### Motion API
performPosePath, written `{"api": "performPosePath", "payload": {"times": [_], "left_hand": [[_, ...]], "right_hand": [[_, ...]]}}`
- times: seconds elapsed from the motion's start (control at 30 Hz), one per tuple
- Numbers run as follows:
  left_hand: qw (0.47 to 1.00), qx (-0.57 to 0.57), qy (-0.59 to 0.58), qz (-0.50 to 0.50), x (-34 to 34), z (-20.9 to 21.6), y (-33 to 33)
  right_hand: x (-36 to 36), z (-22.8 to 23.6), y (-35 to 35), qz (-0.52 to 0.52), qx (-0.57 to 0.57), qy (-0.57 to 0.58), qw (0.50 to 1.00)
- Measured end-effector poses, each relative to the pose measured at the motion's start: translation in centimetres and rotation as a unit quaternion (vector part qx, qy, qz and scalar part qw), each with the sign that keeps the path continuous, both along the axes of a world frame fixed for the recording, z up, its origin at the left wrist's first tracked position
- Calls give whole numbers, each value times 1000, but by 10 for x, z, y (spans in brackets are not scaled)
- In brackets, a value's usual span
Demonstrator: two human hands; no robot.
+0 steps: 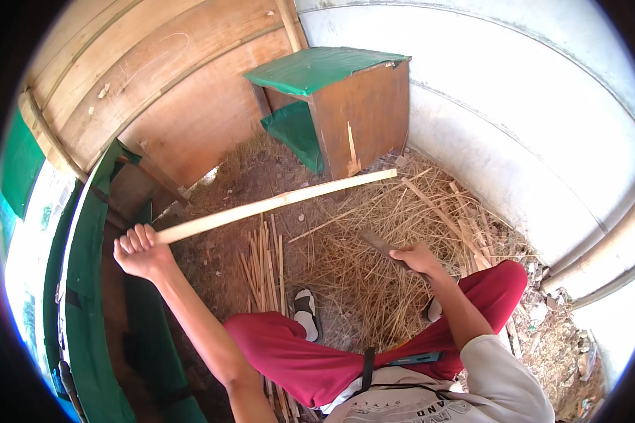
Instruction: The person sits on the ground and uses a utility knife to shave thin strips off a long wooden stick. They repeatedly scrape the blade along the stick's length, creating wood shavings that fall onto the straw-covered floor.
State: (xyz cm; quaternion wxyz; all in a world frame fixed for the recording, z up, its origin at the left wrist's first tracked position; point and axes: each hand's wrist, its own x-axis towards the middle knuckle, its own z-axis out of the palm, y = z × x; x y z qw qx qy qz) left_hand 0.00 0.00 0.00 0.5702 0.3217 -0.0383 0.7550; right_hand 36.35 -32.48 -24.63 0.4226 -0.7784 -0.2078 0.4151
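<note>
My left hand (142, 252) is closed around the near end of a long pale wooden strip (275, 203), possibly split bamboo. The strip slants up and rightward across the view, its far end in front of the brown cabinet. In my right hand (415, 259) is a dark flat blade (378, 243), perhaps a machete; my fingers wrap its near end and the blade points up and left. Blade and strip are apart. Below the right hand spreads a heap of thin shavings (374, 303). Several narrow split strips (264, 264) lie in a bundle between my left arm and left foot.
A brown wooden cabinet (367, 113) with a green cover stands at the back against the white wall (515, 141). Green-covered furniture (92, 303) runs along the left side. More wooden offcuts (466, 225) lie on the right. A plywood wall (183, 77) rises behind.
</note>
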Motion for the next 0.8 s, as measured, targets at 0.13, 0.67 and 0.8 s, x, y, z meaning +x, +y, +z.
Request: {"api": "performPosePath", "payload": {"times": [0.13,0.67,0.8], "left_hand": [[998,-28,-55,-29,-32,-56,1],[955,-115,-180,-208,-26,-160,22],[956,-181,-166,-162,-19,-163,20]], "right_hand": [[-8,51,-98,-33,118,-168,978],[-104,-230,-436,-281,-216,-343,870],[-175,-251,-413,-239,-328,-225,886]]}}
